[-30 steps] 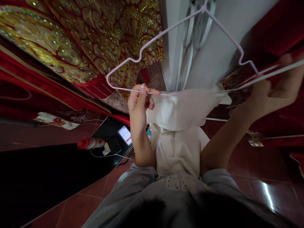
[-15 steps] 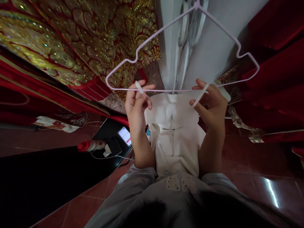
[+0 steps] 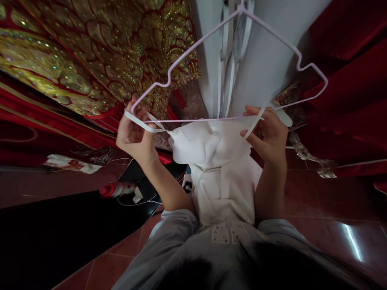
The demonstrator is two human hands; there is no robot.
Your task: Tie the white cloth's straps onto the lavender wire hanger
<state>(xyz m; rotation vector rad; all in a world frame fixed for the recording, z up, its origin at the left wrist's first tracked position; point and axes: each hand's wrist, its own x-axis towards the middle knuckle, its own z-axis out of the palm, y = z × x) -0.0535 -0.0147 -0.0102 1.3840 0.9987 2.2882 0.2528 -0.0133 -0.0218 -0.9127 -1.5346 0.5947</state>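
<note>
A pale pink wire hanger (image 3: 196,44) hangs in front of me from a white door edge. A white garment (image 3: 217,161) with thin straps drapes from its lower bar down toward my lap. My left hand (image 3: 133,135) is closed on the left strap (image 3: 142,125), pulled out to the hanger's left end. My right hand (image 3: 269,133) pinches the right strap (image 3: 255,121) just under the bar.
Red and gold embroidered cloth (image 3: 99,52) hangs at the left, dark red velvet (image 3: 356,80) at the right. A white door frame (image 3: 260,64) stands behind the hanger. A black surface (image 3: 60,225) below left carries a red-capped bottle (image 3: 116,188) and a cable. The floor is red tile (image 3: 317,209).
My left hand moved left and slightly down, drawing the left strap out to the hanger's end. Earlier my right hand came in from the far right to the bar and has stayed there.
</note>
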